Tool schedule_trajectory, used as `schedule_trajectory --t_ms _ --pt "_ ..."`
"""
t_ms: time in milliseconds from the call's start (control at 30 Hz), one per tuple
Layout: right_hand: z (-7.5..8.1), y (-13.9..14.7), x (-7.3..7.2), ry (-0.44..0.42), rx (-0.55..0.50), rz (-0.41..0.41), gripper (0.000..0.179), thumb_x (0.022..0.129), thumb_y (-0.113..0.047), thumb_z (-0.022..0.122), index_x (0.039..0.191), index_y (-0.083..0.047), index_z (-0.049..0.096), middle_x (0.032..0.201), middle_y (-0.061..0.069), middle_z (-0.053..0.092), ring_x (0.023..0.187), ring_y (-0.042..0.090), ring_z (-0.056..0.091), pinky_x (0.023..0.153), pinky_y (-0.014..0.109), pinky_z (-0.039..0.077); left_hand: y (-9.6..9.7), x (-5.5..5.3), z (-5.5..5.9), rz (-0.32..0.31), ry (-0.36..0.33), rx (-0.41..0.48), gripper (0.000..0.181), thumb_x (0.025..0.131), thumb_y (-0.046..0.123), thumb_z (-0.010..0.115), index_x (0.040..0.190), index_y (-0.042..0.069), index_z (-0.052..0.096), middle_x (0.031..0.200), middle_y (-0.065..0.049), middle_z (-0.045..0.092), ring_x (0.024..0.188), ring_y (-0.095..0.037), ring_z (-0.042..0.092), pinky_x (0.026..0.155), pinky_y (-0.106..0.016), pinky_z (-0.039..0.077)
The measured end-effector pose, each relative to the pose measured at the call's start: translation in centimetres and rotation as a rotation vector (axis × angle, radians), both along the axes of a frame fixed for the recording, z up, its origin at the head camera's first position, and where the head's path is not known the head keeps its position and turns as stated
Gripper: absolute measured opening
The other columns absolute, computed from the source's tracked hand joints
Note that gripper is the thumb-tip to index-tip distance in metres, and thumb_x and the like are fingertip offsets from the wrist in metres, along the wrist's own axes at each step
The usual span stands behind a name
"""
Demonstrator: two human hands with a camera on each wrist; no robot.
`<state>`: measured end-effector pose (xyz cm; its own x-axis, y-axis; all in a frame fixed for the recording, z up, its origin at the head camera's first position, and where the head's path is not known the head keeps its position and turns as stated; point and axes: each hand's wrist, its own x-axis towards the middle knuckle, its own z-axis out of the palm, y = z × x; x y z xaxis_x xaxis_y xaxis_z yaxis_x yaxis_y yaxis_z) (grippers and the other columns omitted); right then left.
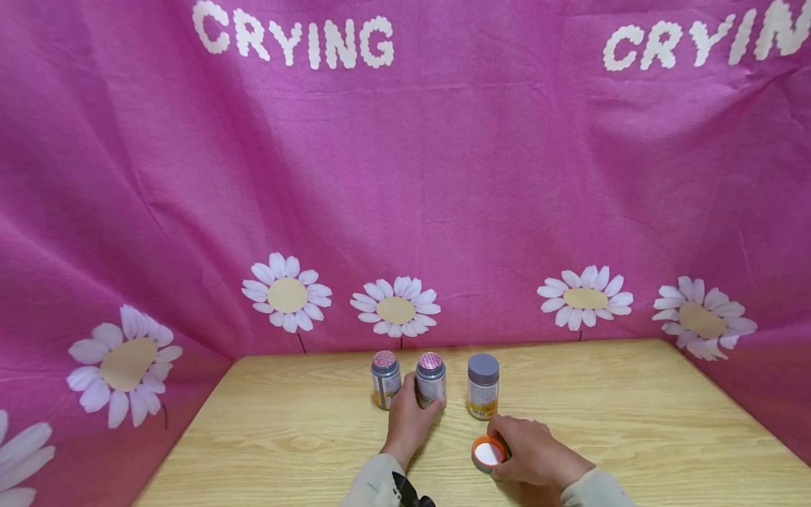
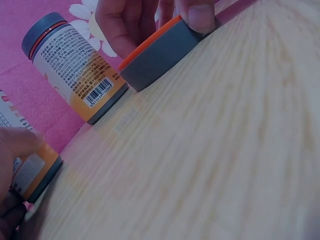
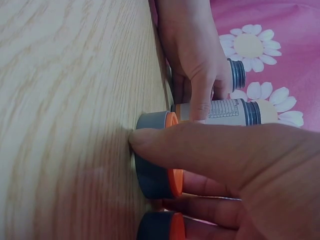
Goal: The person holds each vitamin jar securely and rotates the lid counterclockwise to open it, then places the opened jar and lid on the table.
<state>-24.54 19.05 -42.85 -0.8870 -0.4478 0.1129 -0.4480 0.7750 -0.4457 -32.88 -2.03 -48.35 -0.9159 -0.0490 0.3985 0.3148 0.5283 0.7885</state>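
Note:
My left hand (image 1: pixel 412 419) grips a grey jar (image 1: pixel 432 384) with its cap off and a pink foil seal on its mouth. My right hand (image 1: pixel 535 451) pinches an upturned grey lid (image 1: pixel 479 465) with an orange rim and white liner, down at the tabletop. In the right wrist view the thumb lies across this lid (image 3: pixel 152 177). A second grey-and-orange lid (image 3: pixel 155 227) stands close beside it there; the hand hides it in the head view. Left of the gripped jar is another uncapped, foil-sealed jar (image 1: pixel 386 387). A capped jar (image 1: pixel 483 394) stands to the right.
All three jars stand in a row on the wood-grain table (image 1: pixel 285 429), toward its back edge. A pink cloth (image 1: pixel 443 176) printed with daisies and white letters hangs behind and along both sides.

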Motion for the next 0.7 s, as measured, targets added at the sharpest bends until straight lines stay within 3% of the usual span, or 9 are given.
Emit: schedule_trajectory --t_ms 433,700 --pt "0.05 0.03 -0.17 -0.028 0.013 -0.009 0.042 0.067 -0.022 0.086 0.093 -0.015 0.054 0.083 -0.005 0.054 0.074 0.015 0.046 0.068 0.039 0.032 0.2 0.06 0.44 0.057 0.024 -0.011 0.055 0.077 0.015 0.081 0.124 0.004 0.053 0.117 -0.013 0.065 0.108 -0.028 0.062 0.093 -0.045 0.047" --pt "-0.04 -0.05 -0.01 -0.025 0.022 -0.011 0.042 0.067 -0.022 0.086 0.093 -0.016 0.054 0.083 -0.006 0.054 0.074 0.013 0.046 0.068 0.039 0.032 0.27 0.05 0.33 0.05 -0.027 -0.003 0.061 0.078 0.019 0.082 0.129 0.005 0.05 0.123 -0.013 0.062 0.114 -0.028 0.058 0.098 -0.045 0.044"
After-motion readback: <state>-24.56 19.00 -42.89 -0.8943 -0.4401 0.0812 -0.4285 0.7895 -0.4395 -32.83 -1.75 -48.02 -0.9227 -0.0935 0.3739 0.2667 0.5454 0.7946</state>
